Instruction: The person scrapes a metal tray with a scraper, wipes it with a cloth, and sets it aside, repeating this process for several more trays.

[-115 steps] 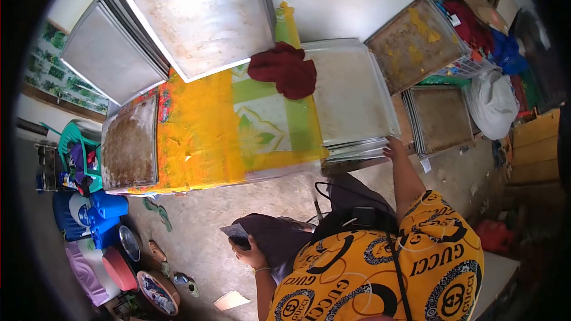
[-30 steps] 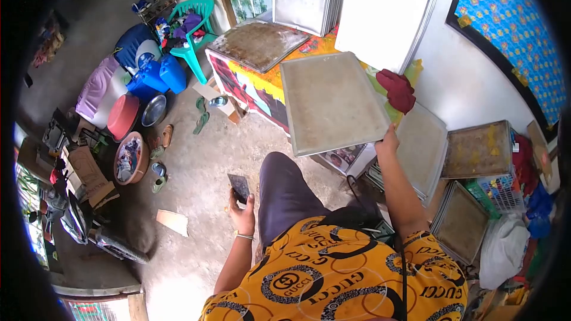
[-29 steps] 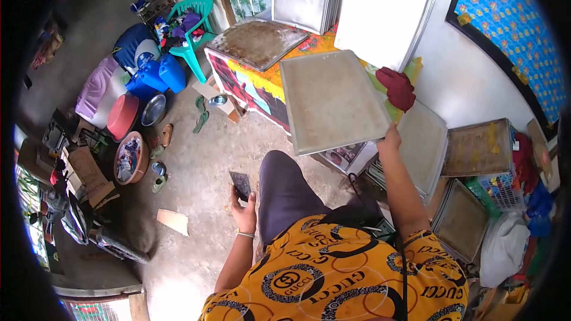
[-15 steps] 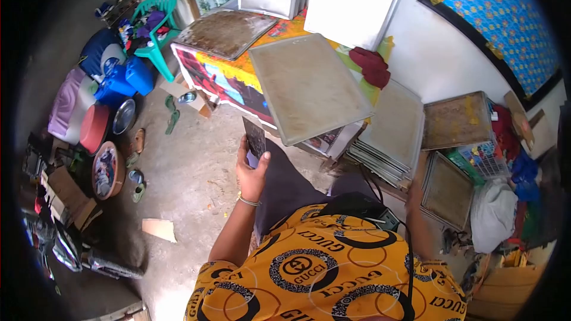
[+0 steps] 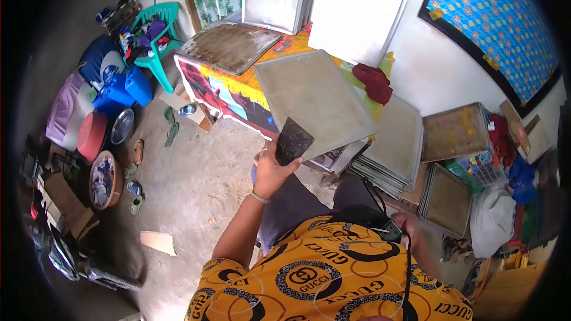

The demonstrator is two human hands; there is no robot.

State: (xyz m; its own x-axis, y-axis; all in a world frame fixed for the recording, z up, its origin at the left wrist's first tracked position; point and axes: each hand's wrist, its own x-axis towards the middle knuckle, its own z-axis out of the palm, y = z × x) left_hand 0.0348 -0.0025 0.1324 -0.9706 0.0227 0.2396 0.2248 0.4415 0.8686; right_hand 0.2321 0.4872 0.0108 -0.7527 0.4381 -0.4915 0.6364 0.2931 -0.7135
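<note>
— Bare grey floor (image 5: 202,184) down low in the room. And the hands?

— Right hand (image 5: 410,226) down by the waist, too hard to see whether curled or spread out. Left hand (image 5: 275,172) out in front, gripping a dark flat plate (image 5: 294,141) between thumb and fingers.

— And the big grey tray (image 5: 315,98)?

— Just past the plate, lying on the tabletop (image 5: 290,46), near part poking out past the front edge. Touching the plate or not? Too hard to tell.

— Which step now?

— Lining up the plate with the tray's near side, by the look of it.

— And for the next move?

— Probably a tight grip, a slow push and a steady tray. Maybe a bit tippy, hanging out like that.

— Then what else around?

— Off to the right, a stack of trays (image 5: 392,142). Farther back on the tabletop, a crusty brown tray (image 5: 229,46) and a dark red cloth (image 5: 373,82). Behind those, a tall shiny tray (image 5: 357,15) standing up near the white wall (image 5: 416,71). Way off left, a green chair (image 5: 162,68) with clothes (image 5: 143,35) piled on top.
</note>
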